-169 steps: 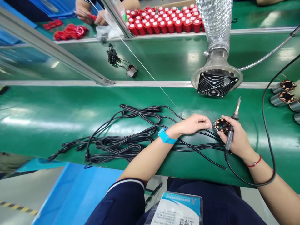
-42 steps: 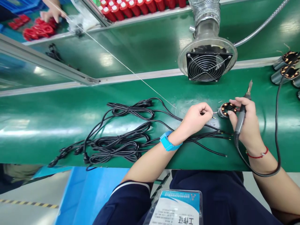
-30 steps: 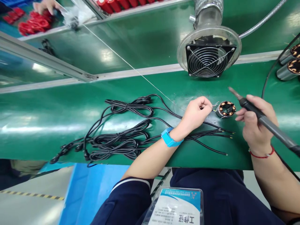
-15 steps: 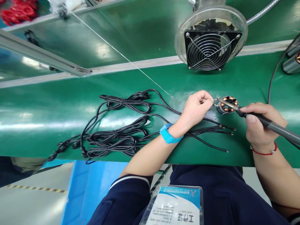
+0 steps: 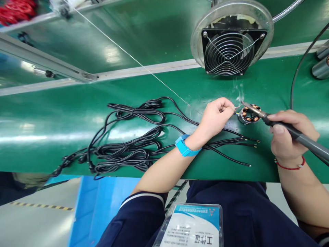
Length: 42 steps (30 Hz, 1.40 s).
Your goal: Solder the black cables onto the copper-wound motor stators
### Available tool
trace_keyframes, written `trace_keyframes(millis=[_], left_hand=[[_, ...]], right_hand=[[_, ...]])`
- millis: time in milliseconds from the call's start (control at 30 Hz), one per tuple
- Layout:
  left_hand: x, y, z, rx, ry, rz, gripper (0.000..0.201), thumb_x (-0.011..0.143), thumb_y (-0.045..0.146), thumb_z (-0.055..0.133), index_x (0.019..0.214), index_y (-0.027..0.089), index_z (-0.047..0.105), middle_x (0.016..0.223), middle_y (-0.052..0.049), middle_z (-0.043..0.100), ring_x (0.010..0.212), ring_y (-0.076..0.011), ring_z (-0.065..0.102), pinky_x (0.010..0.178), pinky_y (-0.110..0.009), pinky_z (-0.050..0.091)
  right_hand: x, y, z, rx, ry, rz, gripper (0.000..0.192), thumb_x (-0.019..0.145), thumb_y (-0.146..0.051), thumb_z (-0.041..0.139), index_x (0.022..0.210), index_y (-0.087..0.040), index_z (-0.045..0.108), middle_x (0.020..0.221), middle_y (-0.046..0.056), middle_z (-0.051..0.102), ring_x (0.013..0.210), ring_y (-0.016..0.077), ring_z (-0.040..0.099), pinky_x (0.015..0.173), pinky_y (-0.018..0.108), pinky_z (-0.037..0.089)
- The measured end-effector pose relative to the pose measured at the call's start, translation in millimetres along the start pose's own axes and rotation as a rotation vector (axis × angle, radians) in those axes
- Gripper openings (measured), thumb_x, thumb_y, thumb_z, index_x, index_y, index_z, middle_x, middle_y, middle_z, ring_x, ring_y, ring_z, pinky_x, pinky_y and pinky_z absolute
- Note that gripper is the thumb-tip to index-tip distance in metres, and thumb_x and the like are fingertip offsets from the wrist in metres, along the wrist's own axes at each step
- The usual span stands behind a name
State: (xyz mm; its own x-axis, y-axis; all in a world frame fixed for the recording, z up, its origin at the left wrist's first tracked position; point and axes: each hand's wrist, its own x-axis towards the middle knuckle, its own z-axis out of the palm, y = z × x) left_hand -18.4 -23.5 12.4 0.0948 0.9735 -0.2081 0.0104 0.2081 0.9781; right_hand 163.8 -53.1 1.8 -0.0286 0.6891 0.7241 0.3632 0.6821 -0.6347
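Observation:
My right hand (image 5: 290, 135) grips a soldering iron (image 5: 285, 127) by its dark handle, its metal tip pointing left over a round motor stator (image 5: 248, 115) with copper windings. Thin smoke (image 5: 240, 91) rises by the tip. The fingers of my left hand (image 5: 217, 115) are pinched on a thin wire (image 5: 236, 107) just left of the stator; the fingertips partly hide it. A long solder strand (image 5: 133, 60) runs from the upper left down towards my left hand. Under my left forearm, black power cables (image 5: 128, 147) lie coiled, their stripped ends (image 5: 253, 145) reaching right.
A fume extractor fan (image 5: 228, 53) with a wire guard stands behind the hands. More metal cylinders (image 5: 321, 68) sit at the right edge, near a dark cord (image 5: 298, 68). Red parts (image 5: 16, 12) lie on the upper left shelf. A blue bin (image 5: 97, 206) is below the bench edge.
The soldering iron's tip has lifted slightly up and right, away from the pinched wire. Smoke now shows above it. My left hand has hardly moved.

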Motion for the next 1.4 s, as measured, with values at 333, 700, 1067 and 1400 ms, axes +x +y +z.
trace_keyframes(millis=[333,700,1067,1400], left_hand=[[2,-4,0.1,0.019,-0.001,0.019,0.014,0.077,0.007,0.055,0.065,0.015,0.054,0.057,0.006,0.048,0.052,-0.005,0.039,0.052,-0.021,0.033],[3,-5,-0.2,0.019,-0.02,0.033,0.012,0.077,0.01,0.055,0.066,0.015,0.055,0.06,0.005,0.052,0.056,-0.0053,0.043,0.056,-0.019,0.036],[-7,-5,-6.8,0.137,-0.03,0.18,0.006,0.08,0.014,0.053,0.076,0.017,0.051,0.066,0.004,0.048,0.06,-0.0074,0.043,0.056,-0.021,0.036],[-11,2,-15.5,0.333,-0.181,0.407,0.01,0.086,0.02,0.056,0.076,0.017,0.058,0.081,-0.001,0.062,0.08,-0.0123,0.056,0.075,-0.026,0.044]], right_hand=[[-3,-3,1,-0.054,-0.077,0.097,0.043,0.08,-0.021,0.069,0.122,-0.03,0.063,0.095,0.001,0.072,0.072,0.0157,0.065,0.06,0.032,0.053],[-4,-1,17,-0.215,-0.268,0.241,0.048,0.091,-0.033,0.056,0.137,-0.037,0.043,0.121,0.001,0.067,0.12,0.0259,0.058,0.103,0.052,0.045],[-5,-4,25,-0.2,-0.235,0.199,0.055,0.086,-0.026,0.061,0.137,-0.034,0.041,0.104,0.001,0.069,0.097,0.0236,0.063,0.091,0.051,0.048],[-2,-6,30,-0.057,-0.156,0.277,0.047,0.086,-0.026,0.063,0.13,-0.032,0.048,0.085,-0.003,0.067,0.084,0.0185,0.066,0.08,0.038,0.055]])
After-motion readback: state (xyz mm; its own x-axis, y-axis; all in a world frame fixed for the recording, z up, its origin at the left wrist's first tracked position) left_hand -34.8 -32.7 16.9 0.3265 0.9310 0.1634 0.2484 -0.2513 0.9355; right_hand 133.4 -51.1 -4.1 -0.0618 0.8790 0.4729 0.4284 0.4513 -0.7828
